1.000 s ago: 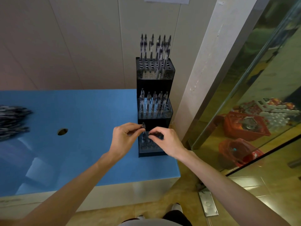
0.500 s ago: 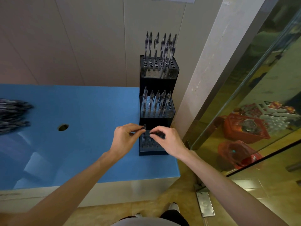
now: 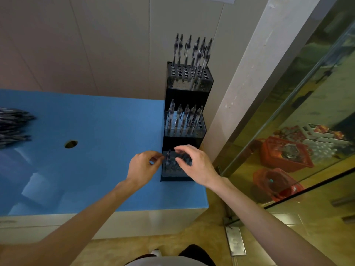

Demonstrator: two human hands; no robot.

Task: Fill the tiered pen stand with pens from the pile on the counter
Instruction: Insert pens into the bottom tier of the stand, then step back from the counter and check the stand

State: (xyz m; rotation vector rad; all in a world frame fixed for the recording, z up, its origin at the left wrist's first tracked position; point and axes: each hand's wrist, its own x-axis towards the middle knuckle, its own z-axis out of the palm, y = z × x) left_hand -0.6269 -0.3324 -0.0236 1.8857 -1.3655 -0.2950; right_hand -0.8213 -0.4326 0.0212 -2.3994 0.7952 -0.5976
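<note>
Head view: the black tiered pen stand [image 3: 185, 135] sits at the blue counter's [image 3: 96, 169] right edge, pens upright in its upper two tiers. Left hand [image 3: 143, 168] pinches, seemingly on a pen [image 3: 168, 157] at the lowest tier. Right hand [image 3: 196, 164] hovers there, fingers spread. The pen pile [image 3: 13, 126] lies far left.

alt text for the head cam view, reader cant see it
Two bare hands, left and right, work at the lowest tier of a black three-tier pen stand on a blue counter. A pen pile lies far left.
</note>
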